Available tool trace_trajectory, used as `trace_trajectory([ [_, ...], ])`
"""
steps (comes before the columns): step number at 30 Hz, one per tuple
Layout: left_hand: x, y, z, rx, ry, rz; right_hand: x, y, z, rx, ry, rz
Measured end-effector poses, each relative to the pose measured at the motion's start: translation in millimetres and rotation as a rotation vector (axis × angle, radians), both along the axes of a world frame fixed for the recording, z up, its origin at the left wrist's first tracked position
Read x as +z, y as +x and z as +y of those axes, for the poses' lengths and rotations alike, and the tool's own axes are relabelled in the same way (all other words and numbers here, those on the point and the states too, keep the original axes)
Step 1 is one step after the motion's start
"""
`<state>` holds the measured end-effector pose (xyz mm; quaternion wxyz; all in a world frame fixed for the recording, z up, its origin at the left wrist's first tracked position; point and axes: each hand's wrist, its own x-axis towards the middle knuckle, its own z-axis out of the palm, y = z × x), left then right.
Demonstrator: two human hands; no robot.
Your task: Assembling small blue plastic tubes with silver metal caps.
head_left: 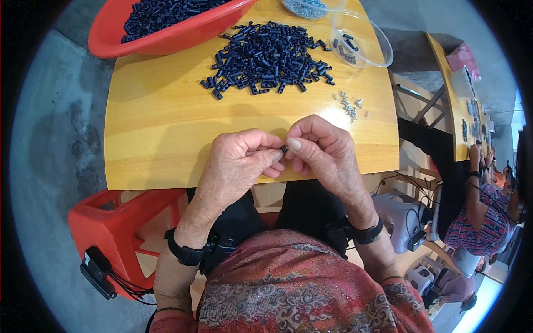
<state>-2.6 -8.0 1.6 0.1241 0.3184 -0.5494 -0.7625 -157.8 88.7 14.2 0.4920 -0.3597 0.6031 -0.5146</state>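
Here, left hand (239, 161) and right hand (322, 150) meet at the table's (161, 127) near edge, fingertips pinched together on one small black part (284, 149). Risk: a slip drops it over that edge. Loose screws (350, 104) by the right edge could scatter if brushed.

A red basin (166, 33) full of small black parts sits over my tabletop's (155, 139) far left corner. At the far right corner are two clear plastic bowls (363, 41), the nearer one holding a few black pieces. Near the right edge lies a scatter of tiny silver screws (350, 104). Below the left edge stands a red stool (119, 233). Off to my right another person (483, 211) works at a second wooden table (452, 100).
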Motion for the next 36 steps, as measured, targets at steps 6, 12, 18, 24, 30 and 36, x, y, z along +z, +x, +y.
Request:
trace_trajectory([
  [6, 0.4, -0.9, 1.4, 0.056, 0.000, -0.006, -3.1, 11.0, 12.4, -0.146, -0.113, 0.366],
  [12, 1.9, 0.5, 1.9, 0.037, -0.012, -0.002, -9.4, 13.7, 10.8, -0.112, -0.450, 0.874],
  [18, 1.9, 0.8, 3.5, 0.063, -0.015, -0.010, -7.5, 13.8, 13.3, -0.025, -0.496, 1.048],
  [24, -0.8, -0.9, 3.2, 0.097, 0.017, 0.053, -15.6, 16.9, 5.7, -0.048, -0.536, 1.065],
  [30, 0.5, -0.1, 3.6, 0.151, 0.042, 0.021, 4.7, 17.0, -1.3, 0.122, -0.484, 1.189],
  [36, -3.6, 2.6, 3.1, 0.210, 0.082, 0.144, 13.4, -7.3, -41.9, 0.041, -0.481, 0.921],
])
